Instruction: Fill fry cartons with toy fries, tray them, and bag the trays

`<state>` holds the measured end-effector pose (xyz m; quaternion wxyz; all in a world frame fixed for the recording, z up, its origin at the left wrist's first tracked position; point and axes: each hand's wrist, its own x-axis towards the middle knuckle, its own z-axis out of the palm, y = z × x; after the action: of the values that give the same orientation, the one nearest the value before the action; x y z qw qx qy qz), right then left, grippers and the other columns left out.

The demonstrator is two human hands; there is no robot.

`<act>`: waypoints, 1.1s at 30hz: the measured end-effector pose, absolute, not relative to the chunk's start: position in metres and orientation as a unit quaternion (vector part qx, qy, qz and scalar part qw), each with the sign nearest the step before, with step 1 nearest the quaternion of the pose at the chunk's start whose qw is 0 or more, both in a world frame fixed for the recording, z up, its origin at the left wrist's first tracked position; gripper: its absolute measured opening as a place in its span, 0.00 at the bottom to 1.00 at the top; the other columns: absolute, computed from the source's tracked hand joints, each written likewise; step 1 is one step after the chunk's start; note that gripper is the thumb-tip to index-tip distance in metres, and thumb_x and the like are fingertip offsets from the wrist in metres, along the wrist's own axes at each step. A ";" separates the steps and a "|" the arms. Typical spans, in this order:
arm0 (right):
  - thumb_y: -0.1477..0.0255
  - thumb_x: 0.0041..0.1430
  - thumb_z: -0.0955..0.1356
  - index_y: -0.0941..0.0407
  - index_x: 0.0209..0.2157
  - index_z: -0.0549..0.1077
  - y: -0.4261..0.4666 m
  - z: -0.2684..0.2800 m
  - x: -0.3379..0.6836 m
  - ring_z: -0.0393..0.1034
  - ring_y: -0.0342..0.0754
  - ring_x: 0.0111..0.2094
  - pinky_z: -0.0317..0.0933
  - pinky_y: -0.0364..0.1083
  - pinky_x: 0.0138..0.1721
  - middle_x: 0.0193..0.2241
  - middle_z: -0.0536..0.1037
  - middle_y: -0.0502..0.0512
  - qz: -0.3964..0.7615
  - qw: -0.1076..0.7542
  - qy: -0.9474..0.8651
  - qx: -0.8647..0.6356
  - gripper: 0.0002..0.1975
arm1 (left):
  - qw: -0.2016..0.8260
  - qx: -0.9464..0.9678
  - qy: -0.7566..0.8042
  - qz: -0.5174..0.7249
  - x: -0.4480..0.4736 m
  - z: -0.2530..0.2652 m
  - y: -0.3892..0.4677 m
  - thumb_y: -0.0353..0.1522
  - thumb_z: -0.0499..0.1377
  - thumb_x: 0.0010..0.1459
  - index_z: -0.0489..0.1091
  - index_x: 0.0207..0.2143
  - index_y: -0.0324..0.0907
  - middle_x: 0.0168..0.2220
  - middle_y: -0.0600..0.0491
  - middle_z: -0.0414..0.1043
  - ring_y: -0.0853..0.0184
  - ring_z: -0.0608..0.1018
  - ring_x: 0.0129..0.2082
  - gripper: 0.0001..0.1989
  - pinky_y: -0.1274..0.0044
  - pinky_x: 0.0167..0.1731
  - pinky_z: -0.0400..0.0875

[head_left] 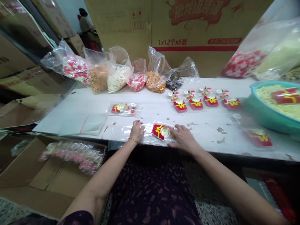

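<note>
In front of me on the table lies a clear plastic tray (pixel 159 131) with a small red carton bearing a yellow zigzag mark and pale pieces, its left part over or inside a clear plastic bag (pixel 125 128). My left hand (pixel 136 132) has its fingers curled and pinched at the bag's edge, left of the tray. My right hand (pixel 185 138) grips the tray's right end between thumb and fingers, hiding the pieces there. A bagged pack (pixel 126 108) with a similar red carton lies behind my left hand. Flat clear bags (pixel 93 124) lie further left.
Several filled trays (pixel 196 104) stand at the back right, another (pixel 260 137) nearer. A turquoise basin (pixel 264 109) holds pale pieces. Bags of small parts (pixel 119 78) line the back. A cardboard box (pixel 53 175) with packed bags stands below left. A person (pixel 85 23) sits far behind.
</note>
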<state>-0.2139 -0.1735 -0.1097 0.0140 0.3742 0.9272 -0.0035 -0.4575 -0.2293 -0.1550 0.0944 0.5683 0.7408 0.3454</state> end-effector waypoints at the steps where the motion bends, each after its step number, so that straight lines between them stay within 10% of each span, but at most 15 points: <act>1: 0.52 0.41 0.66 0.54 0.56 0.56 -0.172 -0.110 -0.215 0.56 0.58 0.45 0.51 0.51 0.43 0.48 0.63 0.64 -0.005 0.014 0.929 0.369 0.41 | 0.087 0.554 0.763 0.322 -0.459 -0.154 -0.226 0.28 0.56 0.49 0.67 0.33 0.40 0.39 0.48 0.64 0.66 0.70 0.38 0.06 0.75 0.38 0.67; 9: 0.53 0.41 0.67 0.56 0.56 0.56 -0.174 -0.109 -0.224 0.56 0.59 0.45 0.53 0.52 0.42 0.47 0.63 0.65 -0.023 0.022 0.945 0.325 0.41 | 0.142 0.473 0.829 0.263 -0.455 -0.149 -0.211 0.30 0.57 0.47 0.66 0.19 0.41 0.22 0.53 0.69 0.68 0.71 0.26 0.07 0.76 0.30 0.64; 33: 0.57 0.40 0.69 0.55 0.56 0.56 -0.180 -0.103 -0.246 0.56 0.59 0.46 0.52 0.53 0.43 0.48 0.62 0.65 -0.026 0.027 0.978 0.204 0.41 | 0.116 0.549 0.797 0.225 -0.475 -0.140 -0.241 0.26 0.49 0.53 0.69 0.30 0.38 0.31 0.49 0.67 0.66 0.70 0.33 0.09 0.74 0.37 0.65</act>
<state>-0.2464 -0.1800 -0.1031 0.0272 0.2036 0.9783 -0.0256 -0.4750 -0.2414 -0.1401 0.1160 0.5492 0.7966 0.2245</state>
